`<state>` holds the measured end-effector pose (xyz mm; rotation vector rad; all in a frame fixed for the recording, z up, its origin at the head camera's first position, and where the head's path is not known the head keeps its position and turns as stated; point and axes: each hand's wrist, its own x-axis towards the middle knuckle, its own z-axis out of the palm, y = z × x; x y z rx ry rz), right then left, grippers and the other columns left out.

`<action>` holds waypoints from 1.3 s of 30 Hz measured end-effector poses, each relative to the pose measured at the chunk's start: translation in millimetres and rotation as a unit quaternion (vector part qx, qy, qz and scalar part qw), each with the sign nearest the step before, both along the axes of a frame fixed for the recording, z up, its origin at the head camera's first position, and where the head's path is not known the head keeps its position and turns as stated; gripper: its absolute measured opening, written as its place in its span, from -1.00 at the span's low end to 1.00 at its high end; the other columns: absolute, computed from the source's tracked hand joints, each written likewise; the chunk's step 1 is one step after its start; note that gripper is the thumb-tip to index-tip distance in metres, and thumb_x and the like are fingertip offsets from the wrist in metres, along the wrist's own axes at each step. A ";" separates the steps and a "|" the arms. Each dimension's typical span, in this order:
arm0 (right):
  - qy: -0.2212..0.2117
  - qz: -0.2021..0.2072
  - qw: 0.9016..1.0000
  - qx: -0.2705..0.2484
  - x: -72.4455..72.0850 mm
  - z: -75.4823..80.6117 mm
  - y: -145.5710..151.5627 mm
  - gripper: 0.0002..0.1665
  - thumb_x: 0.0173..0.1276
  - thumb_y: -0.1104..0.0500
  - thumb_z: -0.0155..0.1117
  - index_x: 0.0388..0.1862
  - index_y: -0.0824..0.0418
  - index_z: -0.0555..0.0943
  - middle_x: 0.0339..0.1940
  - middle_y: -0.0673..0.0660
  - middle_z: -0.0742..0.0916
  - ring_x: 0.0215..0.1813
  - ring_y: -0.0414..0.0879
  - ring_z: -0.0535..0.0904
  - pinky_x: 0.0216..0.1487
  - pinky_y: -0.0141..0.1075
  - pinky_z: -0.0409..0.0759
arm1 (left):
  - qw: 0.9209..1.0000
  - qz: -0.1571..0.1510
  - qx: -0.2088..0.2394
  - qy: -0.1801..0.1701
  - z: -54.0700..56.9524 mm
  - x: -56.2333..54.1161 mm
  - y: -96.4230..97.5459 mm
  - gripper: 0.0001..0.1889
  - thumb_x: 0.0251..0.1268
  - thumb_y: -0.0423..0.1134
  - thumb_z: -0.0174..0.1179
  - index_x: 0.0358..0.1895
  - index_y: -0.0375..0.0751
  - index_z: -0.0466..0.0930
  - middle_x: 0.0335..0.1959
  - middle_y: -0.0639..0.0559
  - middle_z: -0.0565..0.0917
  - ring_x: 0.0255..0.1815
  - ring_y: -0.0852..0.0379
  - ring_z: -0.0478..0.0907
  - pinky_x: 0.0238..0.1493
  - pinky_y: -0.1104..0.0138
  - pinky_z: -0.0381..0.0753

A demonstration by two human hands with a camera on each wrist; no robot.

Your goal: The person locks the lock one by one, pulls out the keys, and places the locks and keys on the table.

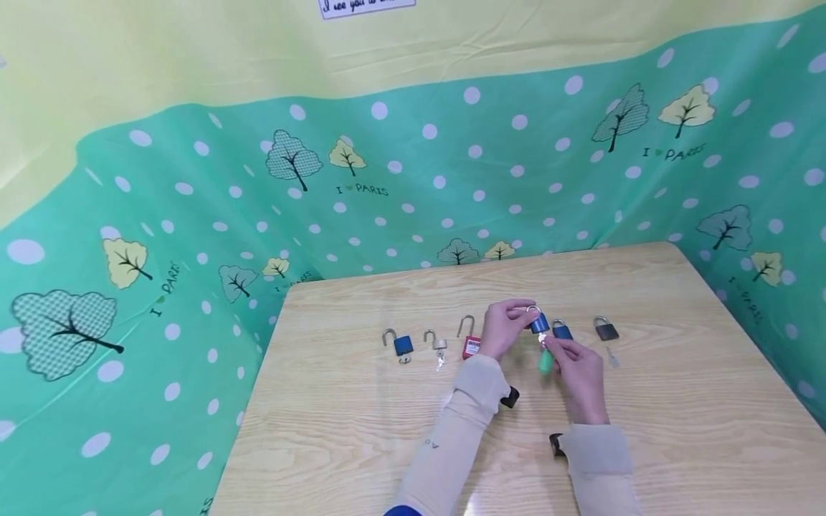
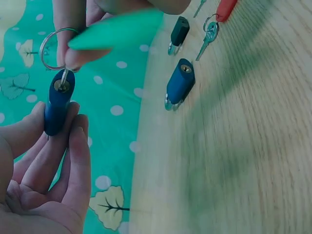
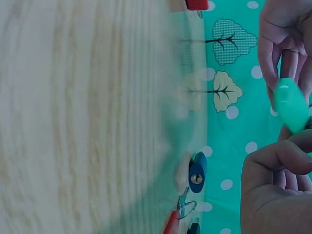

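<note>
A blue padlock (image 1: 539,324) is raised above the table, its shackle upward in the head view. My left hand (image 1: 500,330) grips its body between thumb and fingers, as the left wrist view also shows at the padlock (image 2: 54,112). A key (image 2: 64,76) sits in the keyhole at the bottom of the lock. It hangs on a metal ring (image 2: 43,51) with a green tag (image 1: 546,360), blurred in the left wrist view. My right hand (image 1: 584,376) pinches at the key and ring; its fingertips are partly hidden behind the tag in the left wrist view.
Left of my hands lie a blue padlock (image 1: 403,345), a small silver padlock (image 1: 439,344) and a red padlock (image 1: 472,347), shackles open. To the right are another blue padlock (image 1: 563,331), a black padlock (image 1: 606,330) and a key (image 2: 209,36) with a red tag (image 2: 226,9).
</note>
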<state>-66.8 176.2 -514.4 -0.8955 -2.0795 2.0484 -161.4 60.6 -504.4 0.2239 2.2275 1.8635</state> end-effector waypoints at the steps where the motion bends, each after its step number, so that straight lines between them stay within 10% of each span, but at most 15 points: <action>1: -0.005 0.003 1.000 0.004 1.1 1.4 1.3 -0.46 0.39 -0.11 0.31 0.14 0.26 0.63 -0.22 -0.05 0.79 -0.38 -0.34 0.51 -0.38 -0.45 0.55 | 1.000 -0.001 0.001 -0.001 0.6 0.1 1.6 -0.75 0.24 -0.16 0.37 -0.01 -0.02 0.74 -0.24 -0.01 0.81 -0.35 0.23 0.74 -0.12 0.37 0.66; 8: -0.019 0.009 0.999 0.028 7.1 5.9 5.9 -0.42 0.40 -0.16 0.28 0.17 0.25 0.61 -0.13 0.01 0.77 -0.31 -0.33 0.53 -0.38 -0.44 0.53 | 1.000 0.008 0.018 -0.020 -3.9 1.7 10.7 -0.75 0.22 -0.17 0.39 -0.03 -0.05 0.75 -0.27 -0.01 0.81 -0.33 0.19 0.75 -0.11 0.34 0.67; 16: -0.008 0.013 0.998 0.064 11.3 9.8 9.5 -0.49 0.42 -0.09 0.28 0.08 0.30 0.64 -0.28 -0.06 0.80 -0.32 -0.36 0.59 -0.37 -0.47 0.56 | 0.994 0.101 0.027 -0.018 -3.0 -14.0 7.2 -0.79 0.22 -0.21 0.39 -0.08 -0.07 0.74 -0.28 0.03 0.81 -0.26 0.18 0.74 -0.13 0.27 0.69; 20: -0.012 0.018 0.994 0.106 9.2 11.5 12.2 -0.52 0.43 -0.08 0.27 0.06 0.30 0.65 -0.13 0.15 0.80 -0.28 -0.36 0.60 -0.30 -0.51 0.57 | 0.997 0.073 0.012 -0.015 -4.3 -16.3 5.6 -0.81 0.20 -0.26 0.41 -0.12 -0.08 0.75 -0.31 0.03 0.80 -0.29 0.20 0.73 -0.21 0.32 0.67; 39: -0.071 0.182 0.926 0.324 -16.9 -14.3 10.7 -0.72 0.37 0.09 0.27 -0.32 0.31 0.70 -0.43 0.17 0.75 -0.45 -0.03 0.58 -0.48 -0.24 0.43 | 0.983 0.024 -0.184 0.009 -28.9 -17.6 4.8 -0.87 0.20 -0.29 0.41 -0.20 -0.13 0.72 -0.41 0.06 0.73 -0.46 0.29 0.58 -0.42 0.43 0.55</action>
